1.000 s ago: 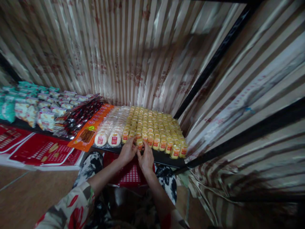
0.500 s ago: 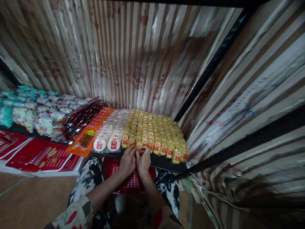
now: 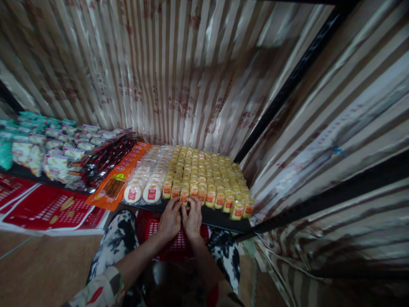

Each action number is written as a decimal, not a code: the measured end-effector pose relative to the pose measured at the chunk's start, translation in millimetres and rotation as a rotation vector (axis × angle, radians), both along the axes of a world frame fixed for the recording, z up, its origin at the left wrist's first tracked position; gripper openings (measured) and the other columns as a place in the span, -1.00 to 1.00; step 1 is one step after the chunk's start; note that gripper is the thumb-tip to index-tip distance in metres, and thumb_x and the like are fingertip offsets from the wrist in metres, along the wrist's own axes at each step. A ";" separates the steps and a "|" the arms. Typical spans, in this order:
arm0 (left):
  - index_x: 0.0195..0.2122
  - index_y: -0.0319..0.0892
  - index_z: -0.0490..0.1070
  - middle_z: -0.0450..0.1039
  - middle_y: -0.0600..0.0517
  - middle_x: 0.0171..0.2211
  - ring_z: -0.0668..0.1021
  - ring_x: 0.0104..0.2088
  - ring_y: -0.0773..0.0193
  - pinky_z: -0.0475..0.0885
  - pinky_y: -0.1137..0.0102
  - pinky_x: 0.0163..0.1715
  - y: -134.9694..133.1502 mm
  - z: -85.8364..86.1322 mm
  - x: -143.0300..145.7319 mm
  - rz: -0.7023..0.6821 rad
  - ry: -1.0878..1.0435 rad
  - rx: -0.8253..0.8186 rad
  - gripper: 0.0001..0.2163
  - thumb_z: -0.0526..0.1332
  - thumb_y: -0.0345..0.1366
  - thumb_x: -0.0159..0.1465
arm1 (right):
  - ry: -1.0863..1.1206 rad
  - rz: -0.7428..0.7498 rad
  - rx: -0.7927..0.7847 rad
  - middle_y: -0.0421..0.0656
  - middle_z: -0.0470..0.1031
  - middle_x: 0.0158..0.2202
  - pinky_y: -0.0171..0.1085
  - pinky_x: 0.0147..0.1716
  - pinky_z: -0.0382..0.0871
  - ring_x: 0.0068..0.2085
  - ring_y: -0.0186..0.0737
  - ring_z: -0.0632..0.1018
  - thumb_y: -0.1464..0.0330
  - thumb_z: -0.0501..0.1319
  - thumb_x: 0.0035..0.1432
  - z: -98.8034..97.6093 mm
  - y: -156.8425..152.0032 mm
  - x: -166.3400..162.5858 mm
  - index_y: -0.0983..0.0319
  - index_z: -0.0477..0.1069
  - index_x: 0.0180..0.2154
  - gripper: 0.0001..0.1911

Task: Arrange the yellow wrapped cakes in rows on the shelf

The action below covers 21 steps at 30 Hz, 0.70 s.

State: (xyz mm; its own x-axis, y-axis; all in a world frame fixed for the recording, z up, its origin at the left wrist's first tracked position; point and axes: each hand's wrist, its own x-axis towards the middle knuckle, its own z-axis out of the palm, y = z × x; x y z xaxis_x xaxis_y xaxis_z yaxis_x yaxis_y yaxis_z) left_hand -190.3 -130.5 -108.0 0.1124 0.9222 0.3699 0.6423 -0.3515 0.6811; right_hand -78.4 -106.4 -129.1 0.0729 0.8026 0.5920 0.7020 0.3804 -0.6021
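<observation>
Small yellow snack cakes in clear wrappers with orange-red labels [image 3: 210, 197] stand in tight rows on a dark shelf [image 3: 220, 218]. My left hand [image 3: 169, 221] and my right hand [image 3: 192, 221] meet at the front edge of these rows. Their bent fingers pinch one front-row wrapped cake [image 3: 184, 194] from both sides, and its lower part is hidden behind the fingertips. Left of my hands, round white wrapped crackers [image 3: 152, 193] with red labels are lined up in two columns.
An orange snack packet [image 3: 111, 187], dark red shiny packets [image 3: 107, 160], and white [image 3: 56, 166] and teal packets [image 3: 5, 155] fill the left side. A red basket [image 3: 179, 245] sits below, between my knees. Black shelf posts [image 3: 275, 111] and striped curtains [image 3: 179, 72] enclose the space.
Both hands stay at the same front-row cake, with only slight finger movement. The view has shifted slightly; the rows look unchanged.
</observation>
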 end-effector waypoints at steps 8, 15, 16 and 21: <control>0.10 -0.34 0.21 0.18 -0.21 0.08 0.27 0.12 0.13 0.24 0.22 0.13 1.5 7.5 1.8 -0.015 0.132 -0.069 -0.49 -0.03 -0.56 0.07 | -0.151 -0.077 -0.031 -0.04 0.32 -0.12 -0.24 -0.17 0.37 -0.10 -0.20 0.40 0.32 0.00 0.22 0.0 -1.1 -1.3 0.19 0.40 -0.08 -0.70; 0.12 -0.23 0.19 0.20 -0.18 0.08 0.29 0.10 0.14 0.32 0.21 0.06 3.9 0.0 4.2 0.007 0.171 -0.001 -0.50 -0.03 -0.53 0.12 | -0.191 -0.104 -0.050 -0.08 0.35 -0.17 -0.31 -0.27 0.36 -0.18 -0.25 0.41 0.33 -0.01 0.22 -2.9 0.9 -0.6 0.12 0.39 -0.04 -0.67; 0.11 -0.23 0.20 0.21 -0.17 0.08 0.28 0.10 0.14 0.32 0.20 0.05 3.1 -0.1 4.0 0.023 0.179 0.017 -0.51 -0.04 -0.53 0.12 | -0.194 -0.108 -0.052 -0.09 0.35 -0.18 -0.32 -0.28 0.36 -0.18 -0.25 0.41 0.34 -0.01 0.22 -3.2 1.1 -0.6 0.12 0.39 -0.04 -0.67; 0.07 -0.27 0.25 0.19 -0.20 0.08 0.24 0.11 0.07 0.25 0.09 0.08 2.2 1.9 -1.2 0.142 0.229 0.132 -0.52 -0.03 -0.58 0.10 | -0.200 -0.097 -0.038 -0.09 0.36 -0.21 -0.33 -0.27 0.36 -0.20 -0.26 0.41 0.38 -0.02 0.22 -3.2 0.5 -1.2 0.14 0.40 -0.04 -0.66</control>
